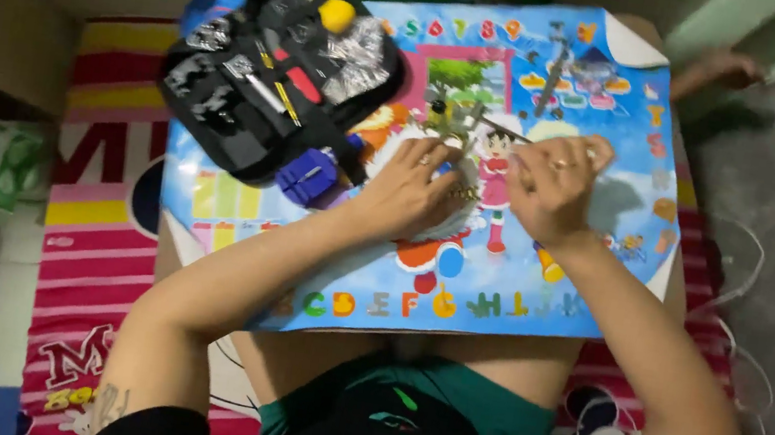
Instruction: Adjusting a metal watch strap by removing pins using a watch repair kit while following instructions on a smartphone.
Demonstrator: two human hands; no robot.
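My left hand rests on a small low table covered with a bright blue cartoon alphabet sheet, fingers curled over a small metallic piece I cannot make out clearly. My right hand is beside it, a ring on one finger, fingers pinched around something tiny and hidden. A small greenish tool or part lies just beyond the hands. An open black tool case with small tools, a yellow round piece and a blue block sits at the table's far left.
A striped red, pink and yellow cartoon mat covers the floor. A slim metal tool lies on the far side of the sheet. A bare foot shows at the upper right. A white cord trails on the grey floor at right.
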